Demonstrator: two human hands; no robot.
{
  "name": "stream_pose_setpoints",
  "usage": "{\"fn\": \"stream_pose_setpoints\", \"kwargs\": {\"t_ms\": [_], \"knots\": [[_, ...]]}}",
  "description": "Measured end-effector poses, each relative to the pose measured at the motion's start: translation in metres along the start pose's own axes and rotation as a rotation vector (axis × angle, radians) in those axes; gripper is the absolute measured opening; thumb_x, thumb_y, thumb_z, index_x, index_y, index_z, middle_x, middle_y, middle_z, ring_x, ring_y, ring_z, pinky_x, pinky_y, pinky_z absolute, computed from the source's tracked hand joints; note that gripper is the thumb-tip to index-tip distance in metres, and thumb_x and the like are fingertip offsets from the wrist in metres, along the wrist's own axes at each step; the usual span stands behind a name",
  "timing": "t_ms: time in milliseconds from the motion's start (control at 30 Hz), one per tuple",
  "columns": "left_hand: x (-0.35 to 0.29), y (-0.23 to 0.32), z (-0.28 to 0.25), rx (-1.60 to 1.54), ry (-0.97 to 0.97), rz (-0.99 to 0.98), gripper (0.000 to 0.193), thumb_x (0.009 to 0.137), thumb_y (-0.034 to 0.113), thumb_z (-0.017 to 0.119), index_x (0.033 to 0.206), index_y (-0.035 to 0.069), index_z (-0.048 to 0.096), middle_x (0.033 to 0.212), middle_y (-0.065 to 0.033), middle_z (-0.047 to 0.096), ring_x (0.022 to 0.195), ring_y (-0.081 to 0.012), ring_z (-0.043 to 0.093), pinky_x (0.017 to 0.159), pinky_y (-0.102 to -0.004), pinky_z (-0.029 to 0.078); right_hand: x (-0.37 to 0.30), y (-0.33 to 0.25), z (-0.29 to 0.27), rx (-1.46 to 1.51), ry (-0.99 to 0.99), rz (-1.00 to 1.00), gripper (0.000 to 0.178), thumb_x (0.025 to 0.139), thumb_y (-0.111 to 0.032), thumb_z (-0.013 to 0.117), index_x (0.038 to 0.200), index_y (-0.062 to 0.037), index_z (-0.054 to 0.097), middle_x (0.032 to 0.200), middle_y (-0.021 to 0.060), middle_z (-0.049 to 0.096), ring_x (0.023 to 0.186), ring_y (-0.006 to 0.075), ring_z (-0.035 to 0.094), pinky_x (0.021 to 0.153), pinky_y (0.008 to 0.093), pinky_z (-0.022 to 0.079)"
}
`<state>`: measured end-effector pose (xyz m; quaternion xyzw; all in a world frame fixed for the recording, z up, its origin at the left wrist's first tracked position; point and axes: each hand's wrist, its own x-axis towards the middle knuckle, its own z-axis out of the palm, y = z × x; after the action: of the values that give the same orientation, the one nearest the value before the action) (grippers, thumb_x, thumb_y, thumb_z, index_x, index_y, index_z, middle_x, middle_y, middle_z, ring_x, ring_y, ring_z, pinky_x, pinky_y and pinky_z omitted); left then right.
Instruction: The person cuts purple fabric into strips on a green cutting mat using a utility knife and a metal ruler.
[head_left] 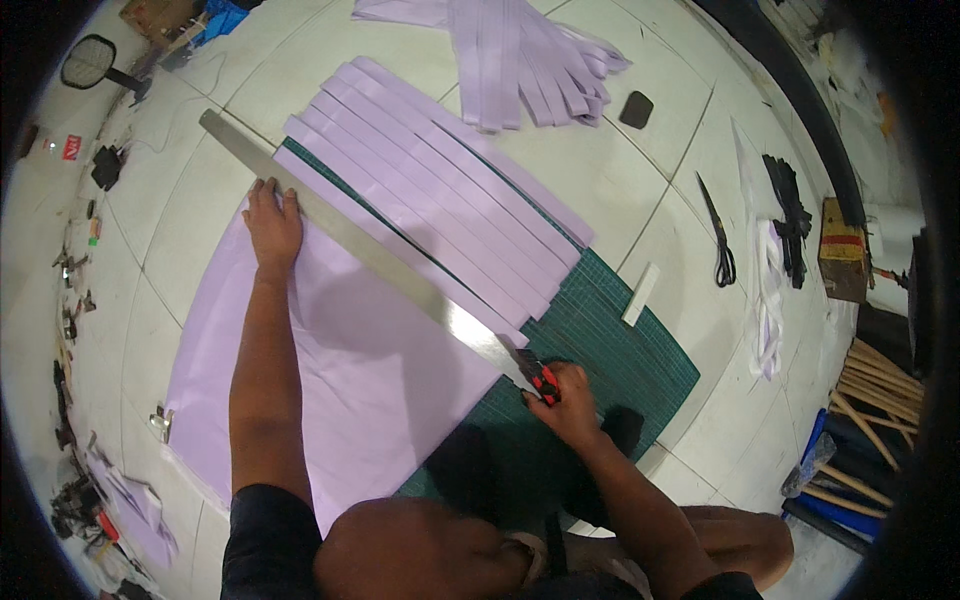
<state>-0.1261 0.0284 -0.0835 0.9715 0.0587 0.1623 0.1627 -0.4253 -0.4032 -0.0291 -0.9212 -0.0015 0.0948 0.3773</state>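
A bare bent knee [410, 550] rises at the lower edge, with another folded leg [745, 545] to its right. Beyond them spreads a floor [660, 420] of pale square tiles, carrying a dark green gridded cutting mat [600, 310]. A wide lilac sheet [340, 380] covers the mat's left part and runs past it onto the tiles, where a metal clip [160, 423] sits at its left edge. A long metal ruler [370, 252] crosses the sheet diagonally. The left hand [272, 225] lies on its upper part, fingers spread and pressing without gripping; the right hand [572, 405] has its fingers closed around a red and black cutter [545, 383] at the ruler's lower end. Beyond the ruler, cut lilac strips [430, 170] lie side by side, green showing through a narrow gap.

The mat's bare portion reaches right to a corner, and a white block [641, 295] sits at its upper right edge. Pale tile runs from there to black scissors [717, 235]. Farther up are a heap of lilac bands [500, 60] and a small dark block [636, 110]. Wooden sticks [880, 390] and a cardboard box [843, 250] bound the right side.
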Motion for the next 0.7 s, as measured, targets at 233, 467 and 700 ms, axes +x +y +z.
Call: {"fn": "stream_pose_setpoints", "kwargs": {"t_ms": [233, 467, 700], "knots": [[0.002, 0.000, -0.002, -0.042, -0.060, -0.027, 0.048, 0.097, 0.032, 0.053, 0.132, -0.001, 0.053, 0.145, -0.0225, 0.046, 0.139, -0.0365, 0.039, 0.116, -0.0538, 0.024, -0.003, 0.003, -0.002, 0.003, 0.008, -0.059, 0.045, 0.071, -0.015, 0.083, 0.108, -0.0012, 0.060, 0.109, 0.0172, 0.062, 0.105, 0.0380, 0.058, 0.096, 0.0476, 0.043], [0.000, -0.004, 0.000, -0.011, -0.044, 0.008, 0.048, 0.097, 0.032, 0.054, 0.131, -0.002, 0.054, 0.143, -0.0233, 0.047, 0.138, -0.0374, 0.040, 0.115, -0.0535, 0.026, -0.001, -0.002, -0.009, -0.005, -0.014, -0.043, 0.044, 0.075, -0.017, 0.082, 0.109, -0.0007, 0.060, 0.108, 0.0170, 0.063, 0.104, 0.0357, 0.059, 0.092, 0.0456, 0.046], [0.006, -0.008, -0.019, -0.012, -0.161, 0.030, 0.055, 0.096, 0.036, 0.055, 0.133, -0.005, 0.053, 0.143, -0.0257, 0.047, 0.136, -0.0387, 0.041, 0.113, -0.0462, 0.031, 0.065, 0.023, -0.071, -0.013, 0.392, 0.511, 0.045, 0.090, -0.034, 0.071, 0.114, 0.0016, 0.059, 0.101, 0.0197, 0.064, 0.086, 0.0322, 0.064, 0.077, 0.0411, 0.050]]}}
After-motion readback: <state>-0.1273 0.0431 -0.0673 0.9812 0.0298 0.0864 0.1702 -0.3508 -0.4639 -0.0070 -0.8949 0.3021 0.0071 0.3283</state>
